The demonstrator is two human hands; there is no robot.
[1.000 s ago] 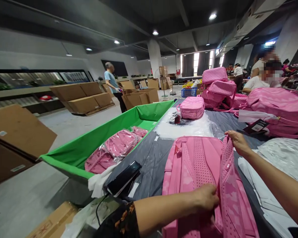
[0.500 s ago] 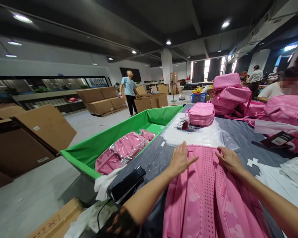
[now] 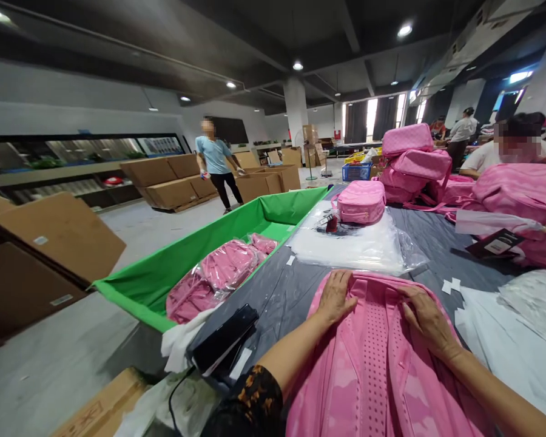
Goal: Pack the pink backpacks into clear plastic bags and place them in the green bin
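A pink backpack lies before me on the dark-covered table, its perforated back panel and shoulder straps facing up. My left hand is closed over its upper left part, with the thumb pointing inward. On the upper right, my right hand grips near the top of the strap with bent fingers. The undersides of both hands' fingers are hidden. Just beyond the backpack's top edge lies a stack of clear plastic bags. A small pink bag with a dark tag stands on that stack.
To the left, a green bin holds pink bags wrapped in plastic. A black device lies on the table's left edge. Pink backpacks are piled at the right, near a seated person. White sheets lie right; another person stands by cartons.
My left hand has gone from spread fingers to closed over the backpack's top. The backpack's upper end looks wider and more raised. The person in blue has shifted stance, and my view has turned slightly.
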